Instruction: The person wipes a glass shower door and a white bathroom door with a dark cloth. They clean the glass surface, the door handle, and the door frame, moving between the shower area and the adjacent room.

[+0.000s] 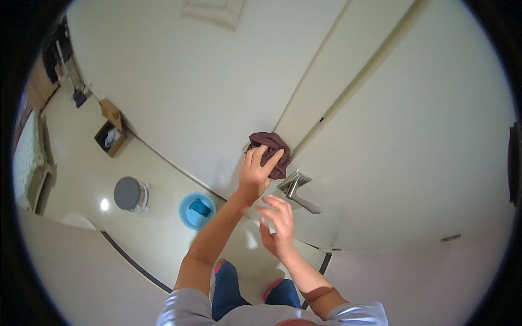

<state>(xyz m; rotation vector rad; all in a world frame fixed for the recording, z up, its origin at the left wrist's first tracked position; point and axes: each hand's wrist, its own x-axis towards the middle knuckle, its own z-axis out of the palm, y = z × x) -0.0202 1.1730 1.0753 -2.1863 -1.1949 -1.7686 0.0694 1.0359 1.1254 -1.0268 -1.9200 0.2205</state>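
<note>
My left hand [256, 169] presses a crumpled dark brown cloth [271, 146] against the light door frame [308, 95], where it meets the wall [171, 81]. Just below it, my right hand [279, 226] hangs free with its fingers apart and slightly bent, touching nothing that I can make out. Right of the cloth, a silver lever door handle [304, 199] is mounted on the closed white door [408, 142]. Part of the cloth is covered by my left fingers.
On the glossy floor [163, 175] stands a light blue basin [182, 212] holding a teal cloth [200, 207]. Left of it is a round stool [127, 193] with a grey seat. Farther back, an open cardboard box [116, 144] sits by the wall, and a broom [79, 97] leans beyond.
</note>
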